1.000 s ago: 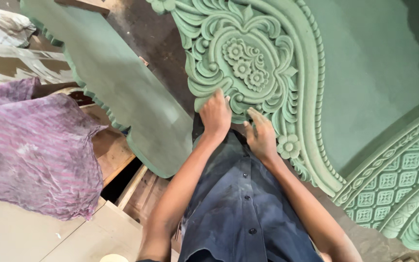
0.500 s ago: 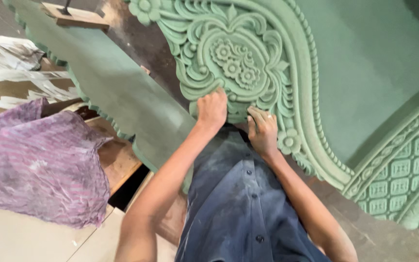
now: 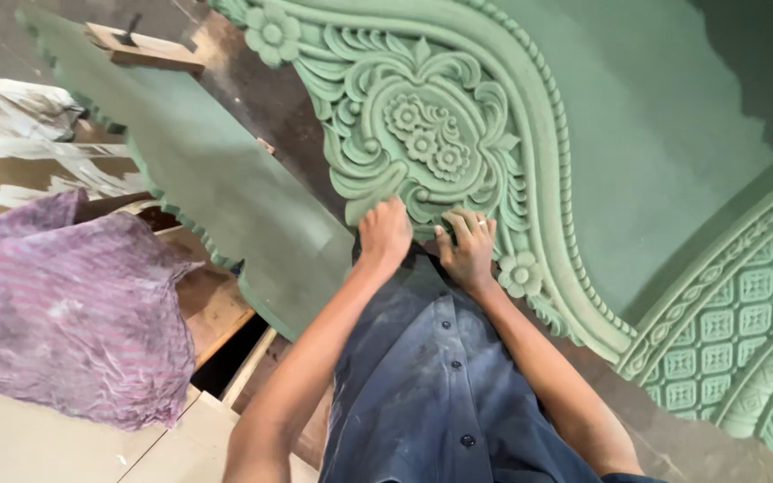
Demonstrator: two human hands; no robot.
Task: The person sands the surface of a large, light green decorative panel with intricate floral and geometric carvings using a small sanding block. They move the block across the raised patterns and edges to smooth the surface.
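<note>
Both hands press on the lower scrolls of the green carved floral panel (image 3: 422, 134) lying before the person, left hand (image 3: 385, 234) fisted, right hand (image 3: 469, 250) spread flat; working those grooves well likely needs light, even strokes.

green carved panel (image 3: 422, 134): floral medallion in scrolls, beaded border, lying flat, lower edge under hands.
</note>
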